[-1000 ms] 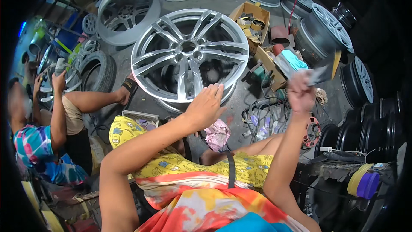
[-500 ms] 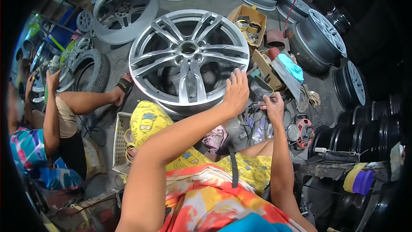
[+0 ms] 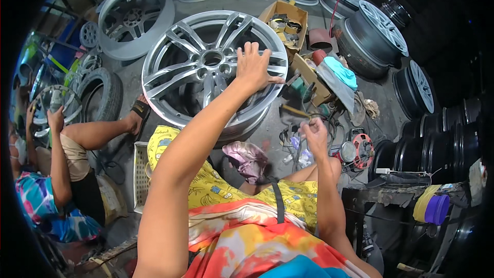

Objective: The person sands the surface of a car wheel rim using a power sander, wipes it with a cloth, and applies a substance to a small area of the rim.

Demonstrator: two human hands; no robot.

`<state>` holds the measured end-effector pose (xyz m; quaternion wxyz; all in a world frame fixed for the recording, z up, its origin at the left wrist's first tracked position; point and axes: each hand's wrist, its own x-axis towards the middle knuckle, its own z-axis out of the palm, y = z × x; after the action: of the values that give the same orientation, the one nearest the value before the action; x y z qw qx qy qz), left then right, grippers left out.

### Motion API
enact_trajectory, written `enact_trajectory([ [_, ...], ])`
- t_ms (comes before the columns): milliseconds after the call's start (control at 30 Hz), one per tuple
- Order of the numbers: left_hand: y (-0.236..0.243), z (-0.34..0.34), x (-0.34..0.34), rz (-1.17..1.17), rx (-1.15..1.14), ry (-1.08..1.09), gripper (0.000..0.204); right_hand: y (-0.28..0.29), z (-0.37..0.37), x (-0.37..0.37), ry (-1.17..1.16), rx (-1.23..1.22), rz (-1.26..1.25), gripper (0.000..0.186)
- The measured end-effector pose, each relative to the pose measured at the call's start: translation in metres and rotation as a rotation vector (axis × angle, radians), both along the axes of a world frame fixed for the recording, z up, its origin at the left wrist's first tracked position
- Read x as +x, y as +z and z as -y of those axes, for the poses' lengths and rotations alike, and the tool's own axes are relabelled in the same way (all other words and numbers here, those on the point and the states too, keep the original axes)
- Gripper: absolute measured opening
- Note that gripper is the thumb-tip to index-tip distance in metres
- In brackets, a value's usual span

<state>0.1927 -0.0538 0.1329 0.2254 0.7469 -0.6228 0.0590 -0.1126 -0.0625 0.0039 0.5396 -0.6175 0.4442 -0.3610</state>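
Note:
A large silver alloy wheel rim with polished twin spokes lies face up, slightly tilted, in front of me. My left hand rests on its right-hand spokes with the fingers spread, and the thumb points toward the rim's right edge. To the right and nearer, my right hand is closed, fingertips pinching the end of a thin brown strip. The strip looks like a piece of sandpaper seen nearly edge-on. It stays apart from the wheel.
Cardboard boxes of scraps stand right of the wheel, beside a turquoise cloth. A pink cloth lies by my legs. More wheels surround the area; black rims are stacked right. A co-worker sits at left.
My left hand has moved from the wheel's lower right edge inward onto the spokes. My right hand has shifted slightly nearer, and the strip has turned edge-on. The view has swung a little right.

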Motion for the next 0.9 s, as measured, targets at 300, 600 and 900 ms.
enact_trajectory([
  [300, -0.001, 0.074, 0.009, -0.179, 0.541, 0.163, 0.132, -0.033, -0.046, -0.065, -0.112, 0.201, 0.025, 0.019],
  [600, 0.001, 0.054, 0.002, -0.157, 0.604, 0.083, 0.145, -0.036, -0.047, -0.059, -0.088, 0.254, 0.001, 0.021],
  [900, 0.015, -0.022, 0.010, 0.040, 0.671, -0.026, 0.160, -0.042, -0.056, -0.039, -0.016, 0.197, 0.060, 0.021],
])
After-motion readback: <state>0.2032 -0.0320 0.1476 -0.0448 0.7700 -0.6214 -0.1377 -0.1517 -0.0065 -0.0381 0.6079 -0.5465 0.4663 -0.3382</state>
